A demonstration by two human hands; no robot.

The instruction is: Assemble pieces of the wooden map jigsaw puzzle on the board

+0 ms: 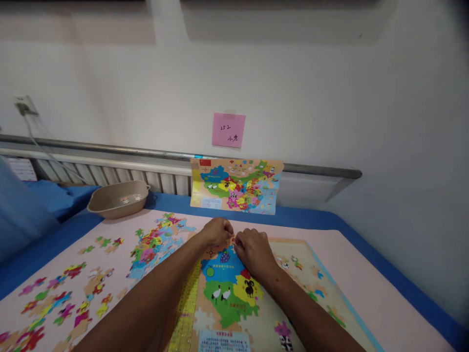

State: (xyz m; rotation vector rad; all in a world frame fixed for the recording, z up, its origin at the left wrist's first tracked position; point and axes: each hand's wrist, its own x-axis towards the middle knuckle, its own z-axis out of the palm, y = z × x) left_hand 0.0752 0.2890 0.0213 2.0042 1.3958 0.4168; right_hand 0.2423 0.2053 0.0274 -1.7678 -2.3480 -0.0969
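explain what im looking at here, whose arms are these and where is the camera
There is no machine here. The one picture comes from a camera worn on a person's head, looking forward and down, so the two bare arms are that person's own. The left hand and right hand meet, fingers curled, at the top edge of a map puzzle board partly filled with coloured pieces. Whether either hand pinches a small piece is hidden. The board lies on a pink mat. Left of it sit a joined cluster of pieces and scattered loose pieces. Behind are a beige bowl, a reference map picture leaning on the wall, and a pink sticky note.
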